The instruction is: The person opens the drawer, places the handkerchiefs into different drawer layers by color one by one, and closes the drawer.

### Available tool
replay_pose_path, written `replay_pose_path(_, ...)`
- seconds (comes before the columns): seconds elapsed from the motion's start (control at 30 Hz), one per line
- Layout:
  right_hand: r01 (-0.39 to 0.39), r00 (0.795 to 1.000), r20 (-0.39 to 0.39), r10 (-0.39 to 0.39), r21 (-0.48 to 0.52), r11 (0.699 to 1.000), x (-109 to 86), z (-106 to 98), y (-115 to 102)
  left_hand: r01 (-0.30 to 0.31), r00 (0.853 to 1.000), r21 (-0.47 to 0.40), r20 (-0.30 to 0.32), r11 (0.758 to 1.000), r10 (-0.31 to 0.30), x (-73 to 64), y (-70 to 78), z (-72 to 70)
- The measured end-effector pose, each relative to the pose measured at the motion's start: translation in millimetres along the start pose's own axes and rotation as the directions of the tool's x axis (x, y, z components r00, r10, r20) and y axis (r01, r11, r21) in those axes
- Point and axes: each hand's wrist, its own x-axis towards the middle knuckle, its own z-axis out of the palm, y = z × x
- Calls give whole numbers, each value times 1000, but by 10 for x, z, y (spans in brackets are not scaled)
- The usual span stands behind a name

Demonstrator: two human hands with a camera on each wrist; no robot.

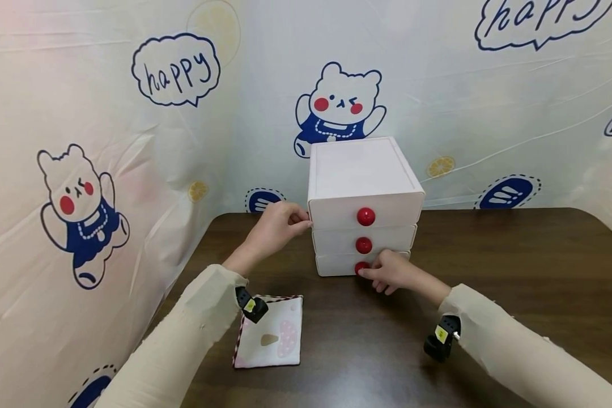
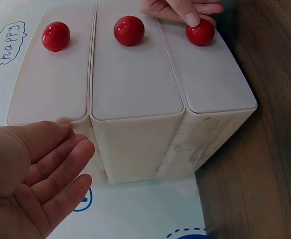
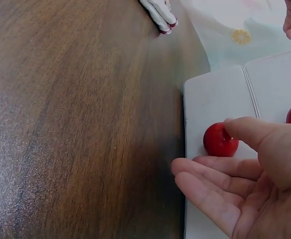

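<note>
A white box [image 1: 359, 170] with three stacked drawers stands on the table, a round red knob on each drawer front. All three drawers look closed. My right hand [image 1: 391, 271] is at the lowest drawer [image 1: 334, 265] and pinches its red knob [image 3: 219, 140] with thumb and fingers. At the box's left side is my left hand [image 1: 280, 226], its thumb by the front edge of the top drawer [image 2: 51, 89] and its fingers loosely bent. The middle drawer's knob [image 2: 129, 31] and the top drawer's knob [image 1: 365, 216] are untouched.
A folded white cloth [image 1: 272, 334] with a dark patterned edge lies on the brown wooden table [image 1: 367, 351], partly below my left wrist. Behind the box hangs a pale curtain [image 1: 265, 102] printed with cartoon bears.
</note>
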Motion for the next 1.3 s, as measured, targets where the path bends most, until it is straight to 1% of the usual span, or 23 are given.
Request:
replay_pose_path(0.33,-4,1000,-16,4,0,1000,33,0,13,-11,1000,-2,-4,1000,11,13,18,-4)
replay_pose_path(0.53,31,999,-16,-31,-17,999,32,12,25,3,1000,-2,-1,1000,-3,-10,15,-5)
replay_pose_path(0.73,60,998,-22,-61,-34,998,38,9,47,-3,1000,4,-9,1000,3,-12,-8,6)
replay_pose_path(1.1,59,997,-43,-62,-64,996,39,12,47,-4,1000,-5,-2,1000,4,-15,-4,5)
replay_pose_path(1.23,47,996,-75,-51,-51,998,42,50,32,-1,1000,-5,-4,1000,1,-21,1,5)
replay_pose_path(1.3,25,995,-97,-28,-26,999,37,74,23,-2,1000,-7,-3,1000,2,-20,9,4)
